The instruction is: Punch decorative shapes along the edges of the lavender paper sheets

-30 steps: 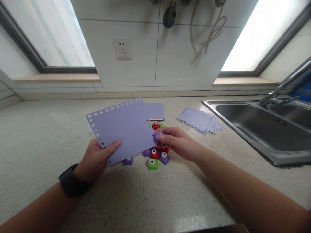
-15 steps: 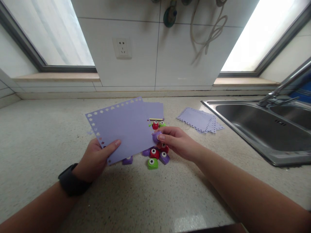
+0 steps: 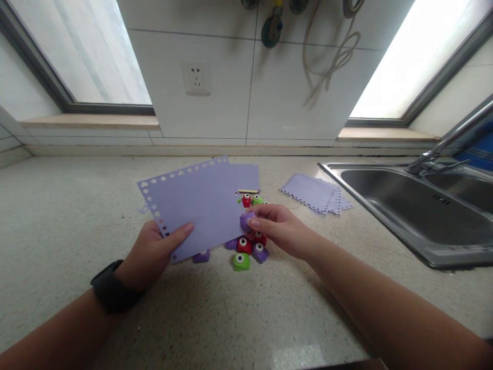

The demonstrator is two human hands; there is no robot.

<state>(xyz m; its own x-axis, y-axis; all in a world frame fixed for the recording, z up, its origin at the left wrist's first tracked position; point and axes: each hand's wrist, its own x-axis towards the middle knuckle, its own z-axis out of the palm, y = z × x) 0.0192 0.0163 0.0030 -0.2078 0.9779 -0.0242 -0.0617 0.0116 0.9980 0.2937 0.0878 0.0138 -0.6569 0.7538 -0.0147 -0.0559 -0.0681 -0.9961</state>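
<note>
My left hand (image 3: 159, 246) grips a purple sheet of paper (image 3: 196, 205) at its lower left corner, thumb on top. Cut-out shapes such as stars and flowers run along the sheet's top and left edges. My right hand (image 3: 275, 226) pinches a purple craft punch (image 3: 246, 221) at the sheet's right edge. Whether paper sits in the punch's slot is hidden. Below and behind the sheet lie more punches on the counter: a green punch (image 3: 241, 261), a red punch (image 3: 244, 245) and a purple punch (image 3: 260, 252) among several.
Behind the held sheet lies more purple paper (image 3: 246, 177). A fanned pile of purple sheets with punched edges (image 3: 310, 191) lies to the right, beside the steel sink (image 3: 385, 221) and its tap (image 3: 427, 156). A tiled wall with a socket (image 3: 196, 77) rises behind the counter.
The punch has slid very slightly along the sheet's right edge, left and down. Otherwise the view has shifted a little, with both hands keeping their grips.
</note>
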